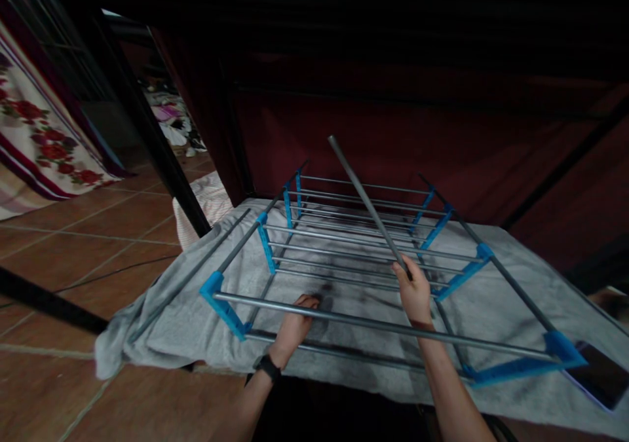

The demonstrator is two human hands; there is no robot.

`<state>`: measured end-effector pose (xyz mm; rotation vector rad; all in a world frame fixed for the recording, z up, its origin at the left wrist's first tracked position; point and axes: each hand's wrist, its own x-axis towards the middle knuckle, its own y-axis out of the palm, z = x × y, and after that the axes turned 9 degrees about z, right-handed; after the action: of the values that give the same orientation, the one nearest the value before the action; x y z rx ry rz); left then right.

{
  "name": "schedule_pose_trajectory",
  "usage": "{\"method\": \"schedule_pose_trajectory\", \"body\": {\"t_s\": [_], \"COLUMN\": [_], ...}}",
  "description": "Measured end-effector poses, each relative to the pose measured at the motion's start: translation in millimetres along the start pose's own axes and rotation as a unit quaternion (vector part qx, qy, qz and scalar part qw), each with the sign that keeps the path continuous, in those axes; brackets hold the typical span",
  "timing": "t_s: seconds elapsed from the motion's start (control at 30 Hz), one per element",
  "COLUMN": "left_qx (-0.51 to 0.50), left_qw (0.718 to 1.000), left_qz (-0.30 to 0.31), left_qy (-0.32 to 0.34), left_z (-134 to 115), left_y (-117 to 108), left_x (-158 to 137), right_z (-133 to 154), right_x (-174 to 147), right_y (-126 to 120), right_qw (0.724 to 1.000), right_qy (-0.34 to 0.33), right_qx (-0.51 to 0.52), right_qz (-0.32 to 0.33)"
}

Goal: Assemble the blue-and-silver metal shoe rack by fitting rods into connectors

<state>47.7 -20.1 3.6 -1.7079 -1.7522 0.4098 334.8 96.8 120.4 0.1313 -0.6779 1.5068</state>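
Note:
My right hand [413, 291] is closed around the lower end of a loose grey metal tube [366, 200], which slants up and to the left above the rack. The rack [344, 315] is a frame of grey metal rods joined by blue plastic connectors [223, 304], lying on a grey cloth. My right forearm passes beneath its upper front rod. At the left part of that rod, my left hand [296, 324] has its fingers curled against it; the grip is partly hidden. A dark watch band [268, 367] is on my left wrist.
Another metal tube [196, 268] lies on the grey cloth [162, 337] left of the rack. A phone [602, 373] rests by the right front connector. Dark posts [147, 114] and a dark red panel [344, 134] surround the surface. Floral fabric [49, 134] hangs at left above the tiled floor.

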Motion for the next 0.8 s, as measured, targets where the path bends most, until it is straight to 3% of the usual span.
{"method": "schedule_pose_trajectory", "body": {"t_s": [0.23, 0.47, 0.63, 0.8], "left_qx": [-0.041, -0.124, -0.261, -0.375], "left_qw": [0.999, 0.989, 0.944, 0.884], "left_qz": [-0.007, -0.049, -0.142, -0.222], "left_qy": [-0.022, -0.066, -0.143, -0.168], "left_z": [-8, -14, -1, 9], "left_y": [-2, -4, -8, -15], "left_x": [-2, -1, 7, 6], "right_z": [-49, -74, -93, -108], "right_x": [-21, -45, -77, -103], "right_y": [-18, -23, -8, 0], "right_qw": [0.991, 0.970, 0.957, 0.946], "right_qy": [-0.061, -0.094, -0.102, -0.100], "right_qx": [-0.113, -0.206, -0.227, -0.246], "right_qz": [0.041, 0.091, 0.150, 0.184]}}
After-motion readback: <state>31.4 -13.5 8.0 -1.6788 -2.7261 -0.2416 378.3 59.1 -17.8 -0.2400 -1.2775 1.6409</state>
